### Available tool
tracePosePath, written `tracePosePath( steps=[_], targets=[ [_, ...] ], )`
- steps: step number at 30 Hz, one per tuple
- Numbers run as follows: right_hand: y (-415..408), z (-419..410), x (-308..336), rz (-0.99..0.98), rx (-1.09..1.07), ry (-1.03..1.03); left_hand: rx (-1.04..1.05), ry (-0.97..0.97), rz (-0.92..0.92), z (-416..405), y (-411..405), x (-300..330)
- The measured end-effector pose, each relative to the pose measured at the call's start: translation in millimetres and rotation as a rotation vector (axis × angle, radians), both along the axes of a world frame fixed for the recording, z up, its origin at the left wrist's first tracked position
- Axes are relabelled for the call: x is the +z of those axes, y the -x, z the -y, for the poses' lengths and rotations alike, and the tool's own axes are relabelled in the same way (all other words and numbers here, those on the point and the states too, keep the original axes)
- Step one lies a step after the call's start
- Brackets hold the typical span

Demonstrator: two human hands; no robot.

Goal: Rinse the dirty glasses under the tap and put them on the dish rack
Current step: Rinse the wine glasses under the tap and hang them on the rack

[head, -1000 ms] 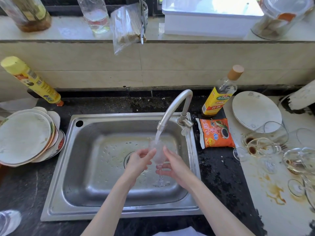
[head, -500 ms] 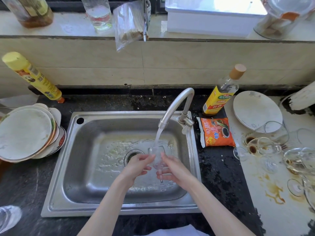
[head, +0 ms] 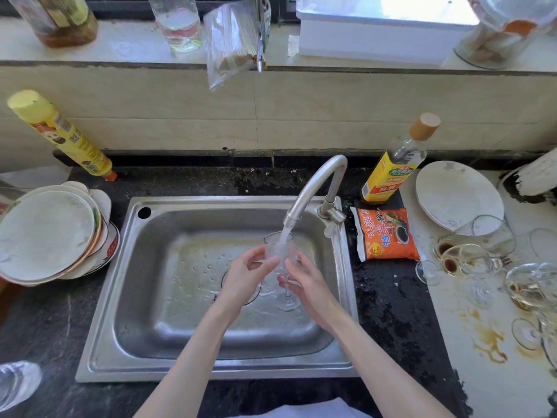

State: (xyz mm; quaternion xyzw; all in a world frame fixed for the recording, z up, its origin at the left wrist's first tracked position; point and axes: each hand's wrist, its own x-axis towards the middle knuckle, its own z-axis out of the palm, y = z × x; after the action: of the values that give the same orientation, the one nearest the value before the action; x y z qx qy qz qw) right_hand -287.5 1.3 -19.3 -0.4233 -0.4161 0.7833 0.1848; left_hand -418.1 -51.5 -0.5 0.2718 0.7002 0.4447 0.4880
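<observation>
Gripping a stemmed glass [head: 278, 260], left hand [head: 244, 277] and right hand [head: 307, 282] have raised it upright, closer under the tap [head: 313, 188].

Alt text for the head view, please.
Both hands, left hand and right hand, hold a stemmed glass upright under the running tap over a steel sink; stained glasses lie on the counter to the right.

The orange packet [head: 385, 233] right of the sink bears large Chinese characters reading 味莼园 and 特鲜. The yellow-labelled bottle [head: 394, 167] behind it carries 料酒 on a red band. Print on the far-left yellow bottle [head: 61, 135] is too small to read.
</observation>
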Motion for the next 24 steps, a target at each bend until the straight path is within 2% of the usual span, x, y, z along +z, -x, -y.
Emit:
tracePosePath(
  steps=[3,6,9,14,17,20,24],
  targets=[
    [3,1,6,-0.064,0.016,0.098,-0.078,-0.038,0.024,-3,0,2],
    [7,2,9,-0.056,0.122,0.191,-0.099,-0.017,0.113,-8,-4,7],
    [11,3,4,0.020,0.147,0.146,-0.076,-0.007,0.098,-13,-8,7],
    [20,6,7,-0.002,-0.008,0.136,0.032,-0.021,0.100,-16,-19,0],
    [22,4,7,0.083,-0.058,0.104,0.064,-0.014,0.110,-19,-23,-1],
    [20,3,2,0.177,-0.057,0.107,0.085,-0.024,0.109,-25,-22,-2],
    [23,2,4,0.176,-0.015,0.025,0.164,-0.038,0.091,-30,-25,-2]
  ],
)
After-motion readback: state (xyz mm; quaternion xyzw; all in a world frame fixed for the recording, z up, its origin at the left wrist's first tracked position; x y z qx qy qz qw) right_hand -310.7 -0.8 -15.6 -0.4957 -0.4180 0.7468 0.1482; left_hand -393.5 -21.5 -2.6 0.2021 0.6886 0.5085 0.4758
